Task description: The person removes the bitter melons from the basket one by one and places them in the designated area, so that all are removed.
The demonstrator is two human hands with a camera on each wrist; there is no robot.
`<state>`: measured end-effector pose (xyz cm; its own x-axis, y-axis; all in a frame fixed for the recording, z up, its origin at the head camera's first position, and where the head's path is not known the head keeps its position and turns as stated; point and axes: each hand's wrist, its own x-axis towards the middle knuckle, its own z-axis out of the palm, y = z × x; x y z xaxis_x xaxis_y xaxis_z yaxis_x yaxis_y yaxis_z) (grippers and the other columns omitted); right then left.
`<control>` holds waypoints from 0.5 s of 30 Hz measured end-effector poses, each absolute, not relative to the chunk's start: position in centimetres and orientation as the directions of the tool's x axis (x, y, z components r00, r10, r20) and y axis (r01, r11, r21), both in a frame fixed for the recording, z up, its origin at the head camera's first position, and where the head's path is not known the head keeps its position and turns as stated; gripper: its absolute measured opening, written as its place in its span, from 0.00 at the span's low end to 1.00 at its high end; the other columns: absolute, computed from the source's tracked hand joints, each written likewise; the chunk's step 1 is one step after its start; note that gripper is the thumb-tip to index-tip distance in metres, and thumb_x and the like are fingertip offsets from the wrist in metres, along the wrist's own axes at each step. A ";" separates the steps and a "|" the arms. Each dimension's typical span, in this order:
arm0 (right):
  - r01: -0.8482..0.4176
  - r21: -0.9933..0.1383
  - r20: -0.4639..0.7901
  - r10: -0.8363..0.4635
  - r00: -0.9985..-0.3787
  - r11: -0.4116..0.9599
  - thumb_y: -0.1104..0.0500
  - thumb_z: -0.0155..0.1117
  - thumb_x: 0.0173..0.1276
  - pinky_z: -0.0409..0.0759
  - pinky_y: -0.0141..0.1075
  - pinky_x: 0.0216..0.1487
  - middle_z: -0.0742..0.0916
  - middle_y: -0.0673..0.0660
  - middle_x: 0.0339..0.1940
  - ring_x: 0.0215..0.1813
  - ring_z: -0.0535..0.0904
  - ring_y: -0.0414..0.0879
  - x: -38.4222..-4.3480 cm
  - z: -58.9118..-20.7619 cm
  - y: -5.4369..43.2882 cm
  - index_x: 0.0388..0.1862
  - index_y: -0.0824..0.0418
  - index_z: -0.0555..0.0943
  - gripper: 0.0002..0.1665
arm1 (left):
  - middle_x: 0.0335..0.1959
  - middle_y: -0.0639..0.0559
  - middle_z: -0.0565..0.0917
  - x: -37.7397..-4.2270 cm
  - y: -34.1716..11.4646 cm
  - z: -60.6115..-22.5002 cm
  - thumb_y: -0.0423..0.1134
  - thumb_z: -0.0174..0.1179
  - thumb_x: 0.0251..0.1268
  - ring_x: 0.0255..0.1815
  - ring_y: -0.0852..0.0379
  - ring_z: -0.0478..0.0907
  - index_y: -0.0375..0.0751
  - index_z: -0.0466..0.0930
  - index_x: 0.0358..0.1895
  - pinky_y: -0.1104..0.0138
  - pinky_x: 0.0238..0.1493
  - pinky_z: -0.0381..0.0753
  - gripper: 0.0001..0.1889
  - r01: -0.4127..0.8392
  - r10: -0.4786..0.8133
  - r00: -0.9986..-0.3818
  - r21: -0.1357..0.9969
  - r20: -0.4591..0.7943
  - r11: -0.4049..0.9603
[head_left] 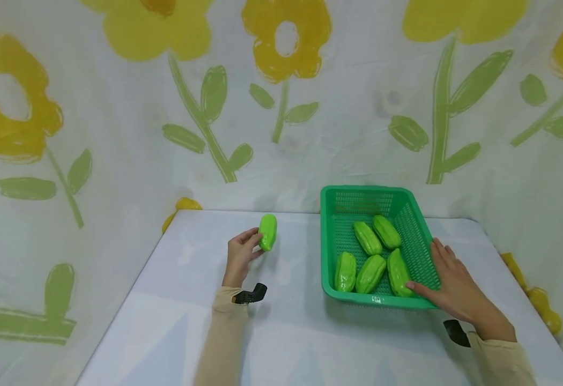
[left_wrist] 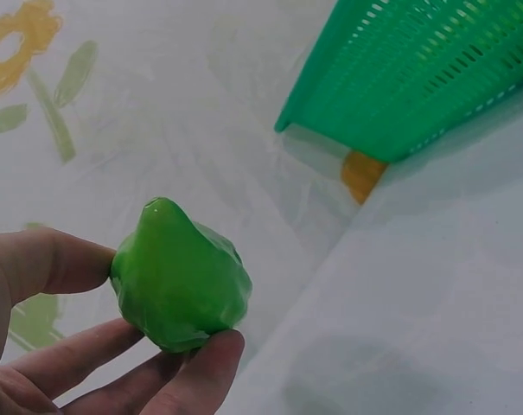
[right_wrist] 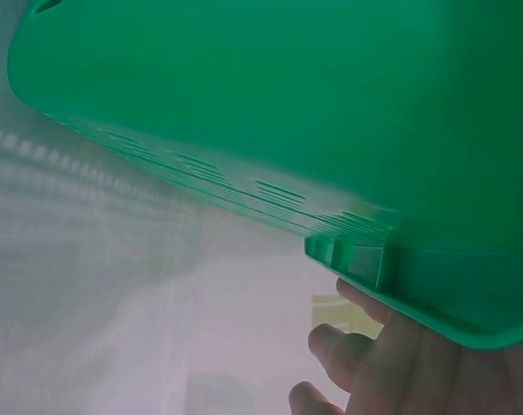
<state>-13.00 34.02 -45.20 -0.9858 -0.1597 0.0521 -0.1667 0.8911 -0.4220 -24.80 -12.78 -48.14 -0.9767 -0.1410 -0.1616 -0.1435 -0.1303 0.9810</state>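
Observation:
In the head view, my left hand (head_left: 241, 257) holds a shiny green gourd-like piece (head_left: 268, 232) above the table, left of the basket. The left wrist view shows the thumb and fingertips pinching the green gourd-like piece (left_wrist: 183, 281) around its sides, its narrow tip facing the camera. A green plastic basket (head_left: 326, 241) holds several similar ridged green gourds (head_left: 370, 273). My right hand (head_left: 460, 289) rests against the basket's right rim, fingers extended along it and thumb reaching over the front right corner. In the right wrist view, the fingers (right_wrist: 399, 363) lie beside the basket rim (right_wrist: 468, 337).
The pale table (head_left: 165, 321) stands against a hanging cloth (head_left: 358, 107) printed with yellow flowers and green leaves. Black camera mounts (head_left: 251, 294) sit on both wrists. The basket stands on the table's right half, near the back.

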 end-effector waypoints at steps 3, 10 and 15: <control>-0.173 -0.410 0.055 -0.165 -0.985 0.896 0.33 0.64 0.70 0.47 0.78 0.75 0.40 0.69 0.87 0.84 0.37 0.77 -13.3 -45.1 34.0 0.84 0.70 0.33 0.70 | 0.66 0.36 0.80 -24.9 -12.9 -48.2 0.37 0.63 0.73 0.65 0.42 0.81 0.33 0.79 0.66 0.58 0.53 0.90 0.22 -0.158 -0.139 -0.974 0.978 -0.176 -0.133; -0.161 -0.415 0.049 -0.155 -0.987 0.895 0.33 0.63 0.70 0.46 0.77 0.76 0.40 0.71 0.86 0.84 0.36 0.77 -13.2 -45.2 34.0 0.84 0.71 0.33 0.71 | 0.66 0.35 0.80 -25.0 -12.9 -48.3 0.37 0.63 0.73 0.66 0.41 0.80 0.33 0.79 0.66 0.56 0.56 0.89 0.22 -0.162 -0.149 -0.972 0.979 -0.180 -0.128; -0.158 -0.427 0.048 -0.152 -0.987 0.890 0.33 0.63 0.70 0.45 0.77 0.77 0.40 0.70 0.86 0.84 0.36 0.76 -13.1 -45.4 33.9 0.84 0.70 0.32 0.71 | 0.66 0.34 0.79 -25.1 -13.1 -48.5 0.36 0.63 0.73 0.65 0.42 0.80 0.32 0.79 0.66 0.57 0.55 0.89 0.22 -0.169 -0.149 -0.971 0.979 -0.186 -0.118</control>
